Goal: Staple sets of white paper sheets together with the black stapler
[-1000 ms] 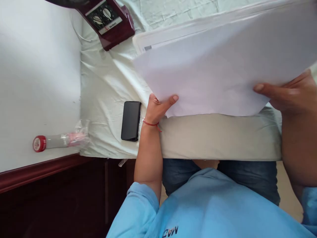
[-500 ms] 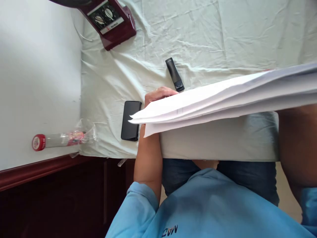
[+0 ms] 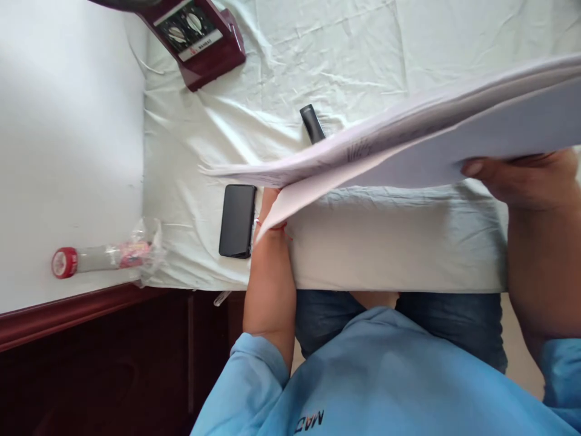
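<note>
A stack of white paper sheets (image 3: 408, 145), some with print showing between them, slants across the table in the air. At its right part, my right hand (image 3: 535, 178) grips the lower edge, thumb laid on the bottom sheet. Only the wrist of my left hand (image 3: 271, 198), with a red string round it, shows below the sheets; its fingers are hidden behind them. Beside that wrist lies a black phone (image 3: 238, 220). A black stapler (image 3: 312, 123) rests beyond the stack, its near end covered by the paper.
At the back left stands a maroon appliance base (image 3: 209, 51) with two knobs. A clear red-capped container (image 3: 97, 259) in plastic wrap lies by the white wall (image 3: 68, 133). A pale cloth (image 3: 336, 60) covers the table, whose front edge is near my lap.
The stack's right side has risen and tilted, showing the bottom sheet's underside and my right hand. Its left end has shifted left, now covering my left fingers and part of the stapler.
</note>
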The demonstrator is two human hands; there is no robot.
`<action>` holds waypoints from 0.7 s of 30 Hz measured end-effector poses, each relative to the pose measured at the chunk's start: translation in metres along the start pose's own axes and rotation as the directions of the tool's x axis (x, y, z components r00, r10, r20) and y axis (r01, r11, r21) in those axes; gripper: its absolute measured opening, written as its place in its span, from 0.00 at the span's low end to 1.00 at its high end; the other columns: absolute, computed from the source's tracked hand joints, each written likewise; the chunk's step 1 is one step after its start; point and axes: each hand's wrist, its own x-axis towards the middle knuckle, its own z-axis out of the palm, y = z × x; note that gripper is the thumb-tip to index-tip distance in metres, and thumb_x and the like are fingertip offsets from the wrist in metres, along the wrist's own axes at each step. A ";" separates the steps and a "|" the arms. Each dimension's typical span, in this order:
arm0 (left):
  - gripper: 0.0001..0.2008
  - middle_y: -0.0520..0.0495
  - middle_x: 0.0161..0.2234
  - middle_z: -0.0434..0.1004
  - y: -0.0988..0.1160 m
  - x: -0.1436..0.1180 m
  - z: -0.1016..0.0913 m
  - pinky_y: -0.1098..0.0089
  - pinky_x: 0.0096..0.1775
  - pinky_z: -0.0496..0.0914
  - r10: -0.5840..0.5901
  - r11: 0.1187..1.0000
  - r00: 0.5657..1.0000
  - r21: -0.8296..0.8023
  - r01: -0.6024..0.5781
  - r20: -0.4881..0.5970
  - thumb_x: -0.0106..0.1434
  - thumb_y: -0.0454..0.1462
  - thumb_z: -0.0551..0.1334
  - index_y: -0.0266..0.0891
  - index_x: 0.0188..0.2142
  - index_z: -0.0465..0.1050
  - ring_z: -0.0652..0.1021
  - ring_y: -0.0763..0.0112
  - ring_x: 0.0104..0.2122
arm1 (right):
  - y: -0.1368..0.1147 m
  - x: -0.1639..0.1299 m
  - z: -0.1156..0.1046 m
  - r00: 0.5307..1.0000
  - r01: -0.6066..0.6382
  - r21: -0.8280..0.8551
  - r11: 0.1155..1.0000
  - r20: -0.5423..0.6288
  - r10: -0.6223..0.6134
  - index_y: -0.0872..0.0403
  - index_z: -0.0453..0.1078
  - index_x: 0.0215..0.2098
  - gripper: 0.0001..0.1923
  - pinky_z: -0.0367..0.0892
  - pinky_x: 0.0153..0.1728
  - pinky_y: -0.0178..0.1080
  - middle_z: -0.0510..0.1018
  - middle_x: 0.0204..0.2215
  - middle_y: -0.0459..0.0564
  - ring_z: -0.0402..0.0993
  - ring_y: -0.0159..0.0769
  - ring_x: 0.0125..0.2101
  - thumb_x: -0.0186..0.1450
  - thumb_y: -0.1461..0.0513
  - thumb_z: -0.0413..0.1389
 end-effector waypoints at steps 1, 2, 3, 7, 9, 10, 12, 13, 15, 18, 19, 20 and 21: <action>0.24 0.45 0.36 0.84 0.000 0.001 0.000 0.50 0.61 0.80 0.013 1.000 1.000 0.028 -0.013 0.017 0.49 0.52 0.83 0.42 0.34 0.78 0.84 0.54 0.49 | -0.002 0.000 0.000 0.999 -0.010 -0.037 0.999 0.040 0.011 0.51 0.77 0.28 0.29 0.79 0.58 0.67 0.84 0.36 0.47 0.84 0.52 0.45 0.40 0.44 0.82; 0.26 0.45 0.37 0.84 0.001 0.002 0.002 0.50 0.60 0.80 0.037 0.998 0.999 0.053 -0.039 0.036 0.48 0.54 0.83 0.43 0.36 0.80 0.84 0.54 0.49 | -0.003 -0.001 0.000 0.996 -0.036 -0.071 0.997 0.084 0.042 0.51 0.77 0.27 0.28 0.79 0.59 0.67 0.84 0.35 0.47 0.84 0.50 0.43 0.42 0.44 0.81; 0.28 0.45 0.37 0.84 0.002 0.003 0.003 0.51 0.60 0.80 0.069 0.995 0.996 0.067 -0.073 0.054 0.48 0.56 0.83 0.43 0.39 0.81 0.85 0.54 0.50 | -0.003 -0.001 -0.001 0.991 -0.054 -0.087 0.995 0.115 0.064 0.51 0.78 0.27 0.28 0.78 0.59 0.67 0.84 0.35 0.46 0.84 0.50 0.43 0.43 0.43 0.81; 0.30 0.46 0.39 0.84 0.005 0.006 0.010 0.51 0.64 0.78 0.175 0.984 0.984 0.028 -0.176 0.021 0.53 0.64 0.79 0.45 0.40 0.82 0.86 0.53 0.53 | 0.005 0.000 0.001 0.996 0.002 -0.030 1.000 0.094 0.001 0.49 0.79 0.32 0.28 0.76 0.63 0.68 0.86 0.41 0.48 0.85 0.53 0.49 0.47 0.40 0.79; 0.28 0.47 0.41 0.85 0.007 0.005 0.013 0.51 0.67 0.76 0.179 0.984 0.984 0.018 -0.179 -0.020 0.58 0.64 0.75 0.45 0.41 0.83 0.85 0.53 0.56 | 0.007 0.003 0.005 0.995 0.046 -0.007 0.999 0.088 -0.045 0.48 0.80 0.36 0.28 0.74 0.66 0.68 0.86 0.43 0.48 0.84 0.53 0.53 0.50 0.39 0.77; 0.28 0.47 0.43 0.85 0.008 0.004 0.016 0.53 0.67 0.77 0.165 0.986 0.986 0.006 -0.165 -0.028 0.60 0.64 0.74 0.45 0.42 0.83 0.85 0.54 0.57 | 0.006 0.004 0.008 0.994 0.058 0.009 0.998 0.096 -0.059 0.48 0.81 0.38 0.28 0.73 0.68 0.67 0.86 0.44 0.48 0.83 0.53 0.56 0.51 0.39 0.77; 0.28 0.46 0.44 0.86 0.011 0.001 0.021 0.57 0.64 0.79 0.117 0.993 0.993 -0.033 -0.118 -0.011 0.62 0.64 0.72 0.43 0.43 0.82 0.85 0.55 0.57 | 0.002 0.007 0.012 0.993 0.049 0.059 0.997 0.109 -0.056 0.47 0.81 0.41 0.28 0.71 0.71 0.64 0.86 0.46 0.49 0.80 0.53 0.62 0.52 0.41 0.78; 0.28 0.45 0.44 0.86 0.012 0.000 0.024 0.59 0.62 0.81 0.093 0.994 0.996 -0.056 -0.093 0.006 0.63 0.64 0.72 0.43 0.42 0.82 0.85 0.56 0.57 | -0.001 0.008 0.013 0.994 0.026 0.088 0.996 0.103 -0.035 0.47 0.81 0.42 0.28 0.71 0.72 0.63 0.87 0.47 0.50 0.79 0.53 0.63 0.51 0.43 0.78; 0.27 0.46 0.44 0.86 0.014 -0.002 0.029 0.60 0.59 0.82 0.074 0.993 0.997 -0.094 -0.071 0.028 0.64 0.63 0.72 0.43 0.42 0.82 0.86 0.57 0.56 | -0.008 0.011 0.014 0.997 -0.034 0.137 0.990 0.078 0.023 0.48 0.82 0.41 0.28 0.72 0.70 0.62 0.87 0.49 0.52 0.79 0.55 0.63 0.49 0.45 0.80; 0.27 0.47 0.44 0.86 0.014 -0.002 0.032 0.59 0.59 0.83 0.086 0.991 0.996 -0.111 -0.081 0.034 0.63 0.63 0.73 0.43 0.43 0.83 0.86 0.58 0.55 | -0.013 0.014 0.013 0.995 -0.089 0.161 0.983 0.052 0.082 0.48 0.82 0.39 0.29 0.74 0.67 0.64 0.87 0.48 0.53 0.80 0.57 0.61 0.47 0.44 0.81; 0.27 0.47 0.44 0.87 0.013 -0.002 0.032 0.59 0.58 0.83 0.084 0.991 0.996 -0.105 -0.079 0.042 0.63 0.63 0.73 0.43 0.43 0.83 0.86 0.58 0.55 | -0.014 0.015 0.013 0.995 -0.094 0.158 0.983 0.054 0.087 0.48 0.82 0.39 0.30 0.74 0.67 0.64 0.87 0.48 0.53 0.80 0.57 0.61 0.47 0.42 0.80; 0.27 0.46 0.44 0.86 0.011 -0.002 0.032 0.59 0.58 0.83 0.079 0.993 0.996 -0.096 -0.074 0.047 0.62 0.63 0.74 0.43 0.43 0.83 0.86 0.58 0.54 | -0.015 0.016 0.013 0.995 -0.092 0.152 0.984 0.061 0.084 0.47 0.82 0.40 0.32 0.74 0.67 0.64 0.87 0.47 0.53 0.80 0.58 0.62 0.46 0.40 0.80; 0.27 0.46 0.44 0.86 0.010 -0.002 0.030 0.59 0.57 0.84 0.074 0.994 0.996 -0.087 -0.069 0.050 0.62 0.62 0.74 0.43 0.43 0.84 0.86 0.57 0.53 | -0.015 0.017 0.014 0.995 -0.080 0.145 0.986 0.066 0.071 0.47 0.82 0.41 0.34 0.73 0.68 0.65 0.87 0.47 0.52 0.80 0.58 0.62 0.45 0.37 0.79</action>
